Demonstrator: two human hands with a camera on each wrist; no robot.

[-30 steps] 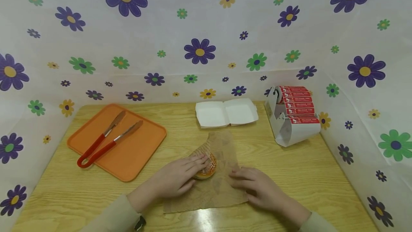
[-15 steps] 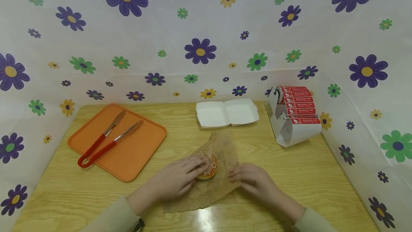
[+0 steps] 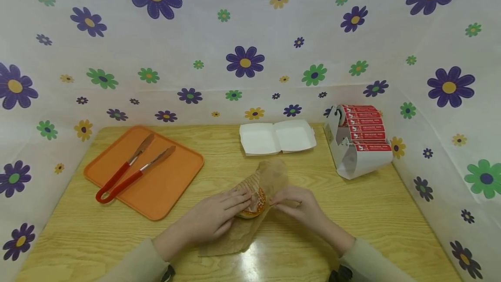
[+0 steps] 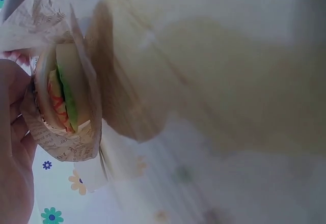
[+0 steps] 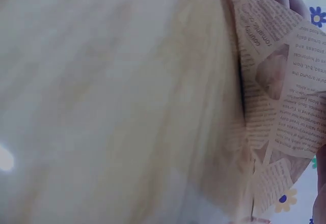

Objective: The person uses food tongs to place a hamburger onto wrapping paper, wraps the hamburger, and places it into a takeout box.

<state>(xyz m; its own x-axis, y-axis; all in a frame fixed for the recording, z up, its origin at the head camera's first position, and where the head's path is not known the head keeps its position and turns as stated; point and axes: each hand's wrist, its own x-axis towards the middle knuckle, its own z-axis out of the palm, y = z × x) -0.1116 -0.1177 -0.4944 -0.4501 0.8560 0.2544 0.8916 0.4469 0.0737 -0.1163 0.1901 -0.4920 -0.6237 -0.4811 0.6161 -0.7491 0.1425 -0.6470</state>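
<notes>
Wood-grain table (image 3: 372,212) under orange tray (image 3: 170,182), white box (image 3: 260,138), paper (image 3: 274,173), apparent label dispenser (image 3: 358,145)

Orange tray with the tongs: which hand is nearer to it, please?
Left. The left hand rests on the half-wrapped burger, to the right of the orange tray; the right hand is farther right, pinching the paper wrapper.
</notes>
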